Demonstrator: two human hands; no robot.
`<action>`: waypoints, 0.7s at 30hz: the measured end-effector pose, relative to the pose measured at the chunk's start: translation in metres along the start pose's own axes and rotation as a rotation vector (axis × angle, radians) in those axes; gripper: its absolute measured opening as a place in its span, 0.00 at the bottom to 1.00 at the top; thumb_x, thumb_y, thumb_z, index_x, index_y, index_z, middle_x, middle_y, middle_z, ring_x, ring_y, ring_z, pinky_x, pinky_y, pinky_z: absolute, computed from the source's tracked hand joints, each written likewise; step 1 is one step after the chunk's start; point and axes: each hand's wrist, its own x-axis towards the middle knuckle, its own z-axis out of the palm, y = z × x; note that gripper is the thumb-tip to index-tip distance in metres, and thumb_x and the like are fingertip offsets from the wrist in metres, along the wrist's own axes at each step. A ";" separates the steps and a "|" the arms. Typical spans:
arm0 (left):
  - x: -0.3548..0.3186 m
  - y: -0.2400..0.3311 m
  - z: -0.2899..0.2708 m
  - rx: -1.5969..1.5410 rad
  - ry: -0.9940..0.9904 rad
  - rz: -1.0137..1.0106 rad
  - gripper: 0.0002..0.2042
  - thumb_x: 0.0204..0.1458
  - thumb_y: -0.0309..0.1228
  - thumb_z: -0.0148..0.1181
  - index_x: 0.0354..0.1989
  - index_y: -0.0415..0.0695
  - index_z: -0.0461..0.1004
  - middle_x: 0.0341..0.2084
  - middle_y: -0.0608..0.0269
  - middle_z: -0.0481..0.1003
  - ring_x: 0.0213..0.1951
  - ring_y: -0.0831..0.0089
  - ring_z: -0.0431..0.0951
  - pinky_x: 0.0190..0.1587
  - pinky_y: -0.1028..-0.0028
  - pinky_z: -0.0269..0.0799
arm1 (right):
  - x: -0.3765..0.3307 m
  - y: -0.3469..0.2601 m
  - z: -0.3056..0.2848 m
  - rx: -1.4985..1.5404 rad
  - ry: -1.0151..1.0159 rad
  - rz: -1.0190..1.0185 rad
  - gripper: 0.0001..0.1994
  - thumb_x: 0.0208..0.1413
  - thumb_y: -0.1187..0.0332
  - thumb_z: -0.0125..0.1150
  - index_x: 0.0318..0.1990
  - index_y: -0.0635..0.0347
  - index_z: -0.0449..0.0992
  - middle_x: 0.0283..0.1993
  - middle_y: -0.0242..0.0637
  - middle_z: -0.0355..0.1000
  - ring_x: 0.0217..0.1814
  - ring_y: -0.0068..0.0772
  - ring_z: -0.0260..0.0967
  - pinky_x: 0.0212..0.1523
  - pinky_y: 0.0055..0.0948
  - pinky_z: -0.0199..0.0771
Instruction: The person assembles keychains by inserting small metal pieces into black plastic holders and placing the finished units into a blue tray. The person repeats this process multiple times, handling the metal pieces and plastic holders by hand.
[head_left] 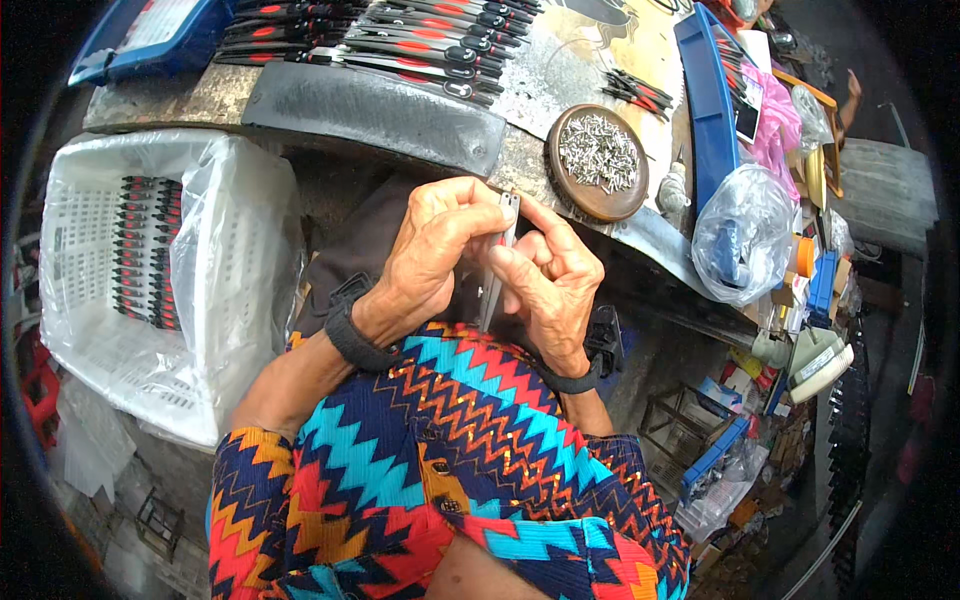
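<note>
Just in front of the bench edge, both hands hold one slim grey metal piece (489, 303) upright over my lap. Its upper end has small holes, and it narrows toward the lower end. The thumb and fingers of my left hand (436, 243) pinch it near the top. My right hand (548, 285) is closed against its right side, with the forefinger reaching to the top end. Part of the piece is hidden by my fingers. Nearest to my right hand, a round brown bowl (562, 203) holds many small silver rivets (600, 152).
Rows of black-and-red handled tools (430, 45) lie on the bench; a smaller bunch (640, 92) is farther right. A metal plate (380, 112) covers the bench's front edge. At left stands a white plastic-lined basket (225, 300) with similar tools. Blue bins (708, 130) and plastic bags (745, 235) are at right.
</note>
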 end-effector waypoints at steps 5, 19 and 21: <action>0.000 0.001 0.003 -0.005 0.016 0.003 0.05 0.49 0.27 0.56 0.23 0.42 0.70 0.18 0.68 0.71 0.20 0.84 0.69 0.25 0.83 0.64 | 0.001 -0.001 -0.002 0.048 0.005 0.017 0.22 0.54 0.74 0.59 0.55 0.70 0.64 0.21 0.29 0.67 0.16 0.13 0.59 0.15 0.12 0.56; -0.004 0.008 0.009 0.072 -0.178 -0.139 0.06 0.47 0.28 0.57 0.21 0.41 0.70 0.18 0.67 0.72 0.21 0.83 0.68 0.25 0.83 0.62 | 0.009 0.006 -0.028 0.392 -0.082 0.051 0.13 0.51 0.70 0.62 0.43 0.69 0.74 0.25 0.29 0.70 0.20 0.11 0.56 0.20 0.11 0.52; -0.004 0.010 0.010 0.078 -0.205 -0.162 0.06 0.47 0.28 0.57 0.21 0.41 0.70 0.17 0.68 0.71 0.20 0.84 0.67 0.25 0.83 0.61 | 0.008 0.006 -0.031 0.359 -0.095 0.037 0.13 0.51 0.70 0.63 0.42 0.68 0.74 0.25 0.27 0.69 0.20 0.10 0.56 0.20 0.11 0.51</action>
